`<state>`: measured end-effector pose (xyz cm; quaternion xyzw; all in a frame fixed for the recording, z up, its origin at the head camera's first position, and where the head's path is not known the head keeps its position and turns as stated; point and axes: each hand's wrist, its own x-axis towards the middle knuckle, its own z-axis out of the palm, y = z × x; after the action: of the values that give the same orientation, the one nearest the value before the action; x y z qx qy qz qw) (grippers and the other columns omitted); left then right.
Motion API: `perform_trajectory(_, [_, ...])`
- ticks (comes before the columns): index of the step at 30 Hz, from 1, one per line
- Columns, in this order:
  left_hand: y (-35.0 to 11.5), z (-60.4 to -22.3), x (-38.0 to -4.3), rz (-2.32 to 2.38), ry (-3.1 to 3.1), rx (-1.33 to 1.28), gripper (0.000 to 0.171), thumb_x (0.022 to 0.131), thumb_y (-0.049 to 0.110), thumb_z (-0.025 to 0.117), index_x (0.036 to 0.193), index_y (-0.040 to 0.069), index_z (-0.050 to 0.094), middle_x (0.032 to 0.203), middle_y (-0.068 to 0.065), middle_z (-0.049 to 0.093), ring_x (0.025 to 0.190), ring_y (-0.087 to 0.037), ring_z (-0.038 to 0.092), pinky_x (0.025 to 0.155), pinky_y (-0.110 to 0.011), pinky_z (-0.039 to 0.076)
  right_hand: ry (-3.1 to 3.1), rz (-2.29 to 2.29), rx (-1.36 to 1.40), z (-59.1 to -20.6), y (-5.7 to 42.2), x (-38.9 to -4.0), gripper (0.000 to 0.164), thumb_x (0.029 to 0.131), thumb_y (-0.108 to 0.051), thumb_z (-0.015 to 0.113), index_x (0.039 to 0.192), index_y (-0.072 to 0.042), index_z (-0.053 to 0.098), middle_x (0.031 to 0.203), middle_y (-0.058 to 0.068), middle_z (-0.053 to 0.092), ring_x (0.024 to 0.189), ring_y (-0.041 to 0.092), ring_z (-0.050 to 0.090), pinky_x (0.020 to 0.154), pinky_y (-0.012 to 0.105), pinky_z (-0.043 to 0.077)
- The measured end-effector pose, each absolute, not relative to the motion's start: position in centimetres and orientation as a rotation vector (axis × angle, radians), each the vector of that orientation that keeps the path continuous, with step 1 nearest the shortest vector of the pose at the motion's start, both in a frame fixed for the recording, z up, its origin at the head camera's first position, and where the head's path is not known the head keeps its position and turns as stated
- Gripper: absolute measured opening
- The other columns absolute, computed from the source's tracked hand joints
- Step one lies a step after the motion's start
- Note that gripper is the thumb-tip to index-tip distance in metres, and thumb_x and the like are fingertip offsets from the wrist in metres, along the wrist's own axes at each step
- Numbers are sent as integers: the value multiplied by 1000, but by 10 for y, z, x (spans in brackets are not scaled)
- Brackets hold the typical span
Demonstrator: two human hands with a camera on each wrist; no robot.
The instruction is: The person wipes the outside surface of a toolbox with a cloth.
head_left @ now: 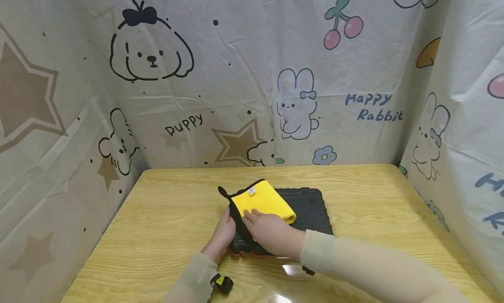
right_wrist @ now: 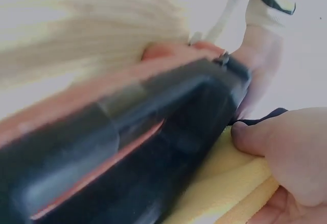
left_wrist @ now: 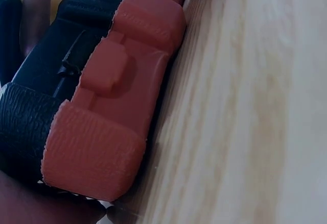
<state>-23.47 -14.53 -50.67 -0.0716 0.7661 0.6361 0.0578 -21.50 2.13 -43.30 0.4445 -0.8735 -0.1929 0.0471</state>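
Note:
A black case (head_left: 309, 209) with an orange-red lower shell (left_wrist: 97, 155) is on the table in front of me. My left hand (head_left: 225, 230) grips its left side, thumb up by the top edge; part of that hand shows below the case's corner in the left wrist view. Over the case's left half lies a folded yellow cloth (head_left: 260, 202) with black edging, a white tag and a black loop at one corner. My right hand (head_left: 271, 233) holds this cloth against the case, its fingers spread over the top and its thumb (right_wrist: 250, 138) along the edge.
The light wood table (head_left: 169, 202) extends on both sides of the case. Printed fabric sheets (head_left: 236, 53) with cartoon animals stand behind it and at both sides. A small black device (head_left: 224, 284) is strapped to my left wrist.

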Motion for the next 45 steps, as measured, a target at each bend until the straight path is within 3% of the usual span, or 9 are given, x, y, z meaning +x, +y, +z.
perform_trajectory(9, [-146,-505,-232,1984,2298,-197,55,112,29,39,162,8,28,161,-24,38,152,-45,31,124,-62,24,-2568,-633,1429,-435,28,-195,52,100,-25,68,150,-15,55,155,2,54,138,17,57,108,22,50])
perform_trajectory(17, [-151,-504,-231,1993,2295,-132,63,109,25,50,164,8,25,169,-22,23,156,-47,19,125,-65,17,-2514,-578,1508,-431,34,-180,50,100,-23,69,148,-15,57,151,0,57,135,16,59,104,21,52])
perform_trajectory(24, [-152,-503,-231,1997,2244,-78,56,114,24,31,165,7,17,169,-25,17,156,-48,16,127,-63,13,-2490,-540,1558,-428,40,-167,49,100,-23,68,148,-16,58,152,-1,57,134,15,59,103,20,53])
perform_trajectory(27, [-152,-503,-232,1995,2241,-66,55,114,21,29,165,5,15,169,-27,14,156,-48,14,127,-63,12,-2510,-527,1572,-429,43,-164,50,100,-23,69,148,-17,57,153,-2,55,136,14,58,101,20,54])
perform_trajectory(37, [-151,-503,-232,1934,2347,2,55,113,19,32,163,-2,19,166,-31,22,154,-50,18,126,-65,14,-2584,-472,1591,-424,48,-168,55,97,-19,72,150,-18,56,155,-4,53,137,11,56,97,17,55])
perform_trajectory(45, [-149,-502,-233,1907,2365,-56,57,112,23,39,164,4,23,166,-28,27,154,-48,24,126,-63,19,-2591,-511,1591,-423,50,-179,56,98,-10,70,151,-18,54,158,-4,50,139,11,55,93,13,54])
